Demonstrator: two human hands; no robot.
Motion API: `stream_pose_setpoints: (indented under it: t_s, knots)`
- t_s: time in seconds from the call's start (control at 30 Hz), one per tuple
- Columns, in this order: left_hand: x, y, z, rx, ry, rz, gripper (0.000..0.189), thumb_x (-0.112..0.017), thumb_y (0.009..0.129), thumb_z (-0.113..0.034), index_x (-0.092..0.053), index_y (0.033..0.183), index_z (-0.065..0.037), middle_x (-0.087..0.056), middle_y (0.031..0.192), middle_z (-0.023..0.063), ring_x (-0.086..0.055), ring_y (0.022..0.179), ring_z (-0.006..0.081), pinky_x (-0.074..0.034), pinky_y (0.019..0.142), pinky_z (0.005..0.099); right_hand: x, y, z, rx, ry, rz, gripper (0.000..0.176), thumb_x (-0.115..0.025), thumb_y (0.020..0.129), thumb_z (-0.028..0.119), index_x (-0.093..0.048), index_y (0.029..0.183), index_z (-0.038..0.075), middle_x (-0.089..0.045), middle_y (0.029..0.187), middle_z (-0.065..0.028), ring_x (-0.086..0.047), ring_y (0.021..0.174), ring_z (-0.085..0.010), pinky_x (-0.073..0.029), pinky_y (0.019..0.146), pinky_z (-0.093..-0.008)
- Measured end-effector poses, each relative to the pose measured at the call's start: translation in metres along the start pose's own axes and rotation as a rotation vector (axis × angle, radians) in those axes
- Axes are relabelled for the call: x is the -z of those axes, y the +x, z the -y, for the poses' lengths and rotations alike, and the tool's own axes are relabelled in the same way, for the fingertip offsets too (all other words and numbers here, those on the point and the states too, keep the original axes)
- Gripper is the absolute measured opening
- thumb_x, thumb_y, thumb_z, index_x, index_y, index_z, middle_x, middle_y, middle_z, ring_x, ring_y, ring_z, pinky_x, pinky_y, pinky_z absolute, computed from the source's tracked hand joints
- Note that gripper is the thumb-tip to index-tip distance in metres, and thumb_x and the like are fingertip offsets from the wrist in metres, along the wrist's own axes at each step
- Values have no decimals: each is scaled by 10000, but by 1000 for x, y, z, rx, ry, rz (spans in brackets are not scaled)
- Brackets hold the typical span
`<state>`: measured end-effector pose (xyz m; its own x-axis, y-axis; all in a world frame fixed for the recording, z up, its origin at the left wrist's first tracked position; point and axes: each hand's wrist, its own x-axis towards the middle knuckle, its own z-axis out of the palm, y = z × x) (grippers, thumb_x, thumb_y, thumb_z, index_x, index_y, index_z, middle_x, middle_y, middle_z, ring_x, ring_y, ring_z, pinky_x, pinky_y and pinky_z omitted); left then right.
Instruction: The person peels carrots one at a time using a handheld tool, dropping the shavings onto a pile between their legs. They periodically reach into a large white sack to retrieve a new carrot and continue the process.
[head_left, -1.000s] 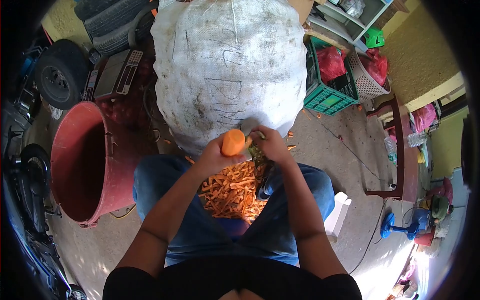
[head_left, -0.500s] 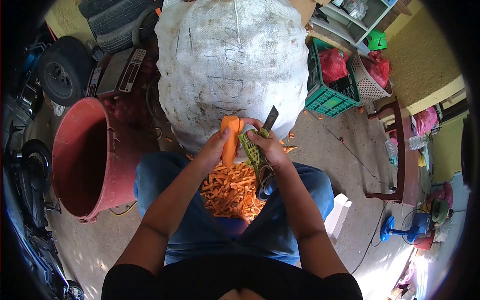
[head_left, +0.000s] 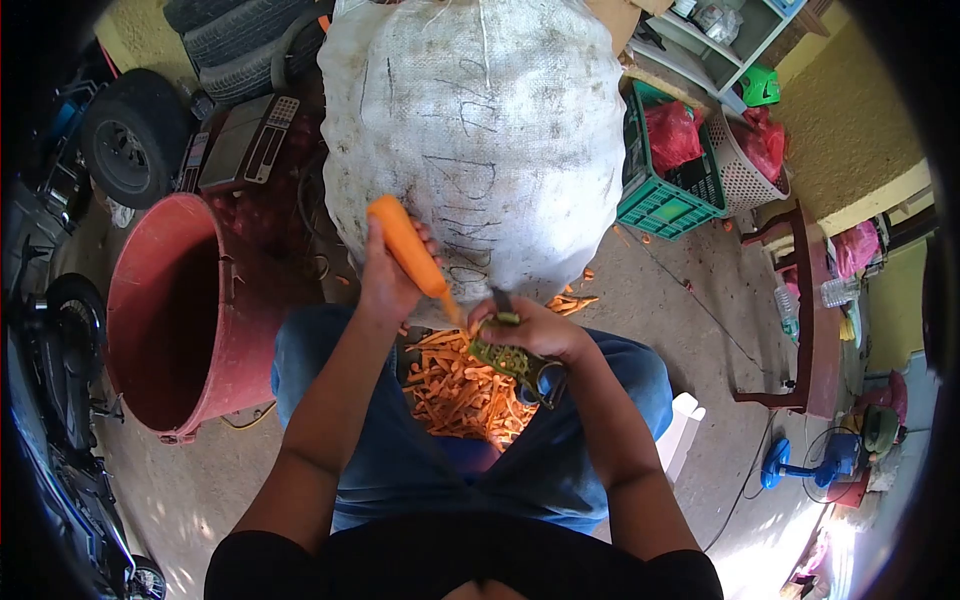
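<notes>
The left hand (head_left: 385, 285) is up in front of the big white sack (head_left: 470, 130), fingers clenched round a carrot (head_left: 402, 238). The carrot is tilted, its thick end high and to the left and its thin tip pointing down to the right. That tip comes right to the right hand (head_left: 528, 330), which sits lower, just above the lap. The right hand is closed tight round a green-handled knife (head_left: 508, 358). It looks like a knife, at least, though the fingers hide nearly all of the blade, with only a dark sliver showing just beside the carrot's tip.

Below both hands, on the floor between the blue-clad knees, lies a heap of orange peelings (head_left: 455, 385), with a few strips scattered by the foot of the sack. To the person's left stands a large red tub (head_left: 215, 330), close against the knee. Behind the tub a weighing scale (head_left: 245, 145) sits beside the sack, with tyres (head_left: 125, 150) further off. On the right, well apart from the hands, a green crate (head_left: 665, 205) holding a red bag stands next to a white basket (head_left: 745, 165).
</notes>
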<state>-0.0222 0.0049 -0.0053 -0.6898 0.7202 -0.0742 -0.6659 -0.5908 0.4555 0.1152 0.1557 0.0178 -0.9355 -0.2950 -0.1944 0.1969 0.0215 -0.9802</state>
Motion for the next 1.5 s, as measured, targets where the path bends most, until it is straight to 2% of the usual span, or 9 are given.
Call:
stream_pose_setpoints:
  t_s: [0.17,0.5,0.63,0.73,0.8,0.87,1.1,1.2,1.5]
  knots:
    - [-5,-9,-30,-39,-62,52,457,-322,816,-516,-428,940,-90,-443,764,30,-448,694,157,-394,620,315,-7,8,-20,-57,-480,39,378,-511,772,155,-446,1139,95,-498,1079,-168,-462,1016,-284,-341,866,-335]
    - [7,-101,-231,-734,2065,-695,408,-595,680,-37,-424,1049,-9,-536,927,151,-548,863,264,-435,738,342,1,12,-14,-147,-479,77,311,-500,786,173,-492,1091,114,-520,1055,-135,-488,978,-264,-363,840,-321]
    - [101,-136,-300,-235,2305,-828,338,-590,652,-42,-465,966,-16,-546,858,191,-537,834,337,-422,704,384,6,16,-13,-81,-399,87,303,-503,785,178,-499,1082,120,-519,1060,-124,-483,987,-257,-361,843,-318]
    - [145,-124,-318,131,2479,-659,248,-571,671,-78,-488,895,-10,-552,809,193,-546,773,331,-422,662,384,11,22,-10,-51,-385,109,309,-505,793,169,-490,1086,74,-504,1085,-125,-455,1027,-223,-329,881,-300]
    - [141,-80,-317,-745,2761,-414,198,-536,715,-133,-509,862,-3,-559,769,176,-555,716,299,-421,627,365,10,23,-6,-99,-396,121,304,-506,791,172,-495,1077,69,-510,1075,-120,-455,1024,-223,-328,880,-296]
    - [41,-13,-289,-259,2256,-566,225,-502,760,-194,-515,876,-1,-561,786,164,-556,709,285,-421,630,355,12,25,-5,-100,-422,116,296,-508,790,183,-506,1064,71,-519,1062,-114,-469,1003,-217,-337,867,-293]
    - [-87,186,-245,-797,2391,223,228,-525,761,-132,-495,962,-29,-537,930,124,-535,878,232,-408,757,290,72,-5,30,-42,-60,-46,263,-522,780,251,-569,905,24,-576,876,-75,-501,862,-158,-364,783,-285]
    - [-97,259,-232,-792,2404,293,194,-490,774,-118,-494,946,-29,-533,911,131,-533,858,251,-402,763,302,106,-30,29,178,105,-573,292,-549,762,265,-545,890,3,-538,712,-49,-498,681,-134,-387,628,-255]
    - [-85,374,-217,-262,2410,356,209,-490,778,-208,-569,925,-84,-597,874,78,-551,763,186,-420,687,293,165,-31,10,455,562,-845,394,-547,765,308,-448,1004,9,-340,469,8,-291,392,-75,-240,397,-212]
